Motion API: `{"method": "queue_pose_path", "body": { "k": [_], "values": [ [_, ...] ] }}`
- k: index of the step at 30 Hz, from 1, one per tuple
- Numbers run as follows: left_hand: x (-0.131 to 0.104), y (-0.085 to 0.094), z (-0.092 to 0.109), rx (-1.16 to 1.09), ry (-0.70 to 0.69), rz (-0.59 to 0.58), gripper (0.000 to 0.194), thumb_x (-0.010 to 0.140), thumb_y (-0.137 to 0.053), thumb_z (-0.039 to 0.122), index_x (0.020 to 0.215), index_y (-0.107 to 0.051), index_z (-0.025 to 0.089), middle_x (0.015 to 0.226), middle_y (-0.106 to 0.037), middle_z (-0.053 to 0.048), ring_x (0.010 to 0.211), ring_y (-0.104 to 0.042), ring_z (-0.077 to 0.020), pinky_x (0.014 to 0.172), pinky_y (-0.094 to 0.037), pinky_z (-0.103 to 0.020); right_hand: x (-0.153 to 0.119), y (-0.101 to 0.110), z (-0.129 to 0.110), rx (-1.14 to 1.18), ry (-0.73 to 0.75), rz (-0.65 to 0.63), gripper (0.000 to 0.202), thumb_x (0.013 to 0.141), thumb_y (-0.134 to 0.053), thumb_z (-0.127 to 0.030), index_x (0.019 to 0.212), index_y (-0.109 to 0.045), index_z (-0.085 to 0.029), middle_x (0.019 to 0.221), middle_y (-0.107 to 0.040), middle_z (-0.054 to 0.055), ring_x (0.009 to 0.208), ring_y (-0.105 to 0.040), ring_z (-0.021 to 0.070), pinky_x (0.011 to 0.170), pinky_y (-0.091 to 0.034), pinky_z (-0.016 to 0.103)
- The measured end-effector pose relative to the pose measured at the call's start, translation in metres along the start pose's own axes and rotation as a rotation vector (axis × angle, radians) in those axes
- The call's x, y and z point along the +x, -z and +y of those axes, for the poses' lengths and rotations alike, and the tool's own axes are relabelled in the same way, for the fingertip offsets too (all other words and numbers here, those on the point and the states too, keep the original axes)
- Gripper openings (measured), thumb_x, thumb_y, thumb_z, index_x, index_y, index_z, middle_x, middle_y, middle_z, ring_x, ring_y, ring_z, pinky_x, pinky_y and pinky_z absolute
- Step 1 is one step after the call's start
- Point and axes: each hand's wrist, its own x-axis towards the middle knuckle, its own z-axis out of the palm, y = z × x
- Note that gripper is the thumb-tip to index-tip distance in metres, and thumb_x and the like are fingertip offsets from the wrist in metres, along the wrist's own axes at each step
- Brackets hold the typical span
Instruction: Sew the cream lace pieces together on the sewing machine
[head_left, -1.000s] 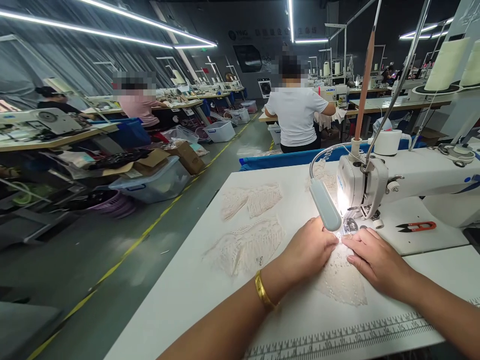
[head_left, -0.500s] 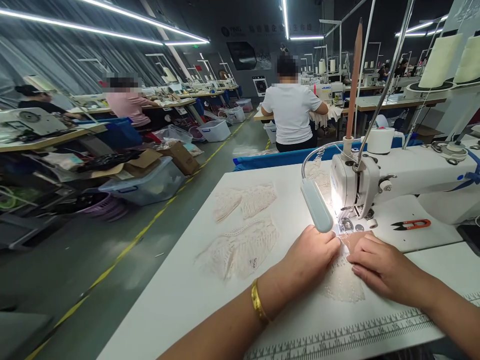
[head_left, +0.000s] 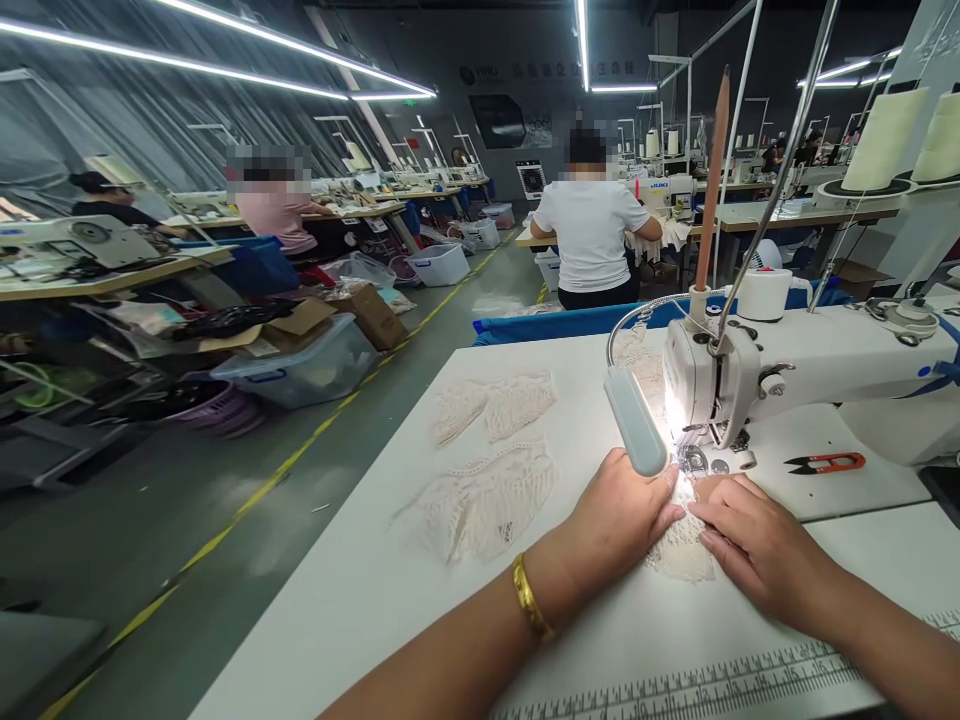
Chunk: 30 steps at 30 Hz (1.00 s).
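Observation:
A cream lace piece (head_left: 681,558) lies on the white sewing table, its far end under the presser foot of the white sewing machine (head_left: 832,350). My left hand (head_left: 622,515) is closed on the left edge of the lace, thumb and fingers together close to the foot. From the other side, my right hand (head_left: 761,540) has its fingers bent and pressed together on the right edge, also near the needle area. The fingers partly cover the lace. A grey lamp head (head_left: 636,420) hangs just above my left hand, and bright light falls on the stitching spot.
More lace pieces (head_left: 487,490) lie left of my hands. Orange-handled thread snips (head_left: 825,463) rest on the machine bed at right. A printed ruler (head_left: 690,685) runs along the table's front edge. Ahead, a person in a white shirt (head_left: 592,235) sits at another machine.
The lace has moved forward toward the presser foot, so its near end is shorter below my hands. Both hands stay close to the needle area. The view has shifted slightly.

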Motion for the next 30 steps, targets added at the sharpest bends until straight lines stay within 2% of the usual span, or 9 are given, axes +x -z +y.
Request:
{"method": "queue_pose_path", "body": {
  "k": [7, 16, 23, 30],
  "values": [
    [-0.0036, -0.0028, -0.0017, -0.034, -0.007, 0.033, 0.02, 0.098, -0.066, 0.031, 0.113, -0.059, 0.019, 0.121, -0.069, -0.011, 0.117, -0.062, -0.0322, 0.091, -0.054, -0.044, 0.0, 0.0002, -0.0026, 0.014, 0.004, 0.023, 0.018, 0.103, -0.045, -0.012, 0.091, -0.056, -0.021, 0.089, -0.056, 0.005, 0.086, -0.049, 0.0227, 0.083, -0.049, 0.042],
    [-0.0047, -0.0066, -0.0027, -0.035, -0.022, 0.074, 0.022, 0.097, -0.067, 0.031, 0.115, -0.06, 0.02, 0.129, -0.069, -0.01, 0.119, -0.063, -0.0325, 0.097, -0.054, -0.047, -0.0016, -0.0041, -0.0032, -0.02, 0.037, 0.062, 0.018, 0.102, -0.045, -0.01, 0.094, -0.056, -0.02, 0.086, -0.054, 0.004, 0.082, -0.049, 0.0227, 0.078, -0.048, 0.04],
    [-0.0044, -0.0067, -0.002, -0.027, -0.022, 0.079, 0.019, 0.098, -0.064, 0.032, 0.112, -0.062, 0.019, 0.118, -0.071, -0.01, 0.115, -0.064, -0.032, 0.091, -0.053, -0.045, -0.002, -0.0063, -0.0022, -0.028, 0.049, 0.062, 0.017, 0.103, -0.045, -0.011, 0.094, -0.055, -0.02, 0.087, -0.054, 0.004, 0.084, -0.049, 0.0228, 0.082, -0.048, 0.041],
    [-0.004, -0.0078, 0.0003, 0.001, 0.001, 0.077, 0.024, 0.096, -0.068, 0.032, 0.116, -0.062, 0.018, 0.121, -0.071, -0.011, 0.114, -0.064, -0.0327, 0.094, -0.052, -0.047, -0.0018, -0.0054, -0.0024, -0.044, 0.052, 0.079, 0.018, 0.103, -0.044, -0.011, 0.093, -0.055, -0.021, 0.087, -0.054, 0.004, 0.082, -0.049, 0.0224, 0.079, -0.047, 0.04]
  ]
}}
